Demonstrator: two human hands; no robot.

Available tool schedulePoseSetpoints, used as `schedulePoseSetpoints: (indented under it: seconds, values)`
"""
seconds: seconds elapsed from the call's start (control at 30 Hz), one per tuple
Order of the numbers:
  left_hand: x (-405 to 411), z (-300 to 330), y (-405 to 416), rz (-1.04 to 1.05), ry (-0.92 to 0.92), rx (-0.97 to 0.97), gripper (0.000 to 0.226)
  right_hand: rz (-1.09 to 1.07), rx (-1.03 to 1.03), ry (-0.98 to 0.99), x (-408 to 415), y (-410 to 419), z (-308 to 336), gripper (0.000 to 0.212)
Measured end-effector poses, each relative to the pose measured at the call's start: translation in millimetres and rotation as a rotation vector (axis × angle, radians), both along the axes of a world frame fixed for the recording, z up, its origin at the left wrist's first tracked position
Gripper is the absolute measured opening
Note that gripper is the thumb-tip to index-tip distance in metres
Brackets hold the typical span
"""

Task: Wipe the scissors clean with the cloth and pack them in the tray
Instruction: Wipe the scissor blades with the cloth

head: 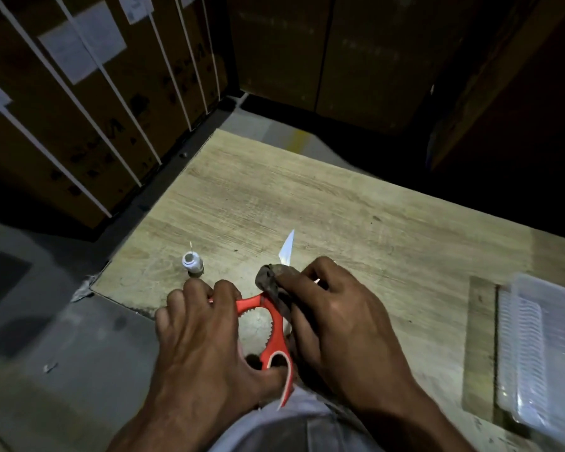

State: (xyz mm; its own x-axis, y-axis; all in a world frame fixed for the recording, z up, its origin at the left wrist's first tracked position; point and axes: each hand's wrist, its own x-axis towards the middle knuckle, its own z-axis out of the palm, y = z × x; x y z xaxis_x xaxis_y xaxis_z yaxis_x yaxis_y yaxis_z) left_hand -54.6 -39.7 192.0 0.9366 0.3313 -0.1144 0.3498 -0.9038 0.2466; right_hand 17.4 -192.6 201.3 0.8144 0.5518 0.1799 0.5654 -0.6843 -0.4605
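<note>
Gripping red scissors [276, 324] handles, left hand [206, 337] closed; right hand [336, 321] pinching dark cloth [271, 282] around blade; clear tray [535, 347] lower right on tabletop [307, 197].

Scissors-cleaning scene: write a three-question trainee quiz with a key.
1. True or false: the scissors already lie in the tray.
2. Which hand presses the cloth on the blade: A left, B right?
3. Fill in: the white bottle stands on the ____.

Key: 1 false, both hands hold them over the table; 2 B, the right hand, while the left hand grips the red handles; 3 table.
</note>
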Motion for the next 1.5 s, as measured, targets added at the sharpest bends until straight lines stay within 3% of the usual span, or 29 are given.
schedulePoseSetpoints:
  seconds: [0.2,0.53,0.77,0.87,0.93,1.03,1.23,1.33,1.5]
  values:
    - [-4.6,2.2,-4.2,-0.02,-0.051,0.055,0.075,-0.036,-0.081,-0.077,20.6,12.9,5.5,0.027]
    - [-13.7,5.8,-4.8,-0.025,-0.028,0.069,0.074,-0.133,-0.05,0.053,59.0,0.5,15.9,0.026]
    - [-17.0,4.1,-1.3,0.017,0.034,0.03,0.078,-0.369,0.314,-0.023,74.7,-38.8,45.4,0.018]
    - [-15.8,6.9,0.6,0.036,0.066,0.008,0.08,-0.237,0.288,-0.038,36.7,-40.7,52.2,0.019]
    - [-14.1,7.7,-0.5,0.035,0.112,0.001,0.081,-0.114,0.218,0.055,7.0,-28.7,41.0,0.019]
    - [-12.4,5.2,-1.6,0.025,0.055,-0.002,0.081,-0.02,0.117,0.097,-15.0,-6.6,18.7,0.02]
    - [-17.0,3.4,0.0,0.018,0.019,-0.009,0.08,0.048,0.027,0.008,-6.0,12.0,12.1,0.03]
    - [-18.0,2.5,-1.8,-0.001,-0.01,0.008,0.075,0.043,-0.02,-0.016,7.0,17.2,9.2,0.022]
    - [-21.1,0.5,-0.9,-0.002,-0.051,0.02,0.073,-0.016,0.012,0.04,17.5,20.8,14.5,0.032]
